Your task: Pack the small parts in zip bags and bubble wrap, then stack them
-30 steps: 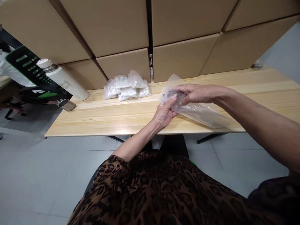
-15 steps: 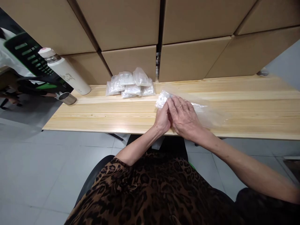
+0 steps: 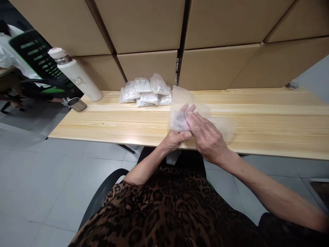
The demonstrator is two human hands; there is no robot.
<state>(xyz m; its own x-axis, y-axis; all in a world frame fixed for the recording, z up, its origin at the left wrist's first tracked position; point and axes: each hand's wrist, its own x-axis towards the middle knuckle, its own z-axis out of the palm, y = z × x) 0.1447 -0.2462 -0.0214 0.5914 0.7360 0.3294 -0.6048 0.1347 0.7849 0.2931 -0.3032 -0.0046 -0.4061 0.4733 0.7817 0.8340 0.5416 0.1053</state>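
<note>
A clear plastic bag [image 3: 178, 120] with something greyish inside rests in my left hand [image 3: 177, 138], whose fingers pass beneath it while the thumb lies along its near side. From the right, my right hand [image 3: 209, 137] presses its bent fingers onto the bag, near the left thumb. Loose, see-through film [image 3: 223, 127] spreads to the right behind my right hand. What the bag contains is too blurred to name. Beyond my hands, a small pile of filled clear bags [image 3: 146, 92] lies against the boxes.
Cardboard boxes [image 3: 149, 67] are stacked along the back of the wooden table [image 3: 108, 127]. At its left end stand a white bottle [image 3: 79, 77] and a metal cup [image 3: 77, 104]. Past that end are a green-edged chair [image 3: 36, 51] and part of another person [image 3: 14, 51].
The bag has turned up in my hands, and its film now stands higher at the left. My left fingers show behind it. My right hand has shifted slightly right and down.
</note>
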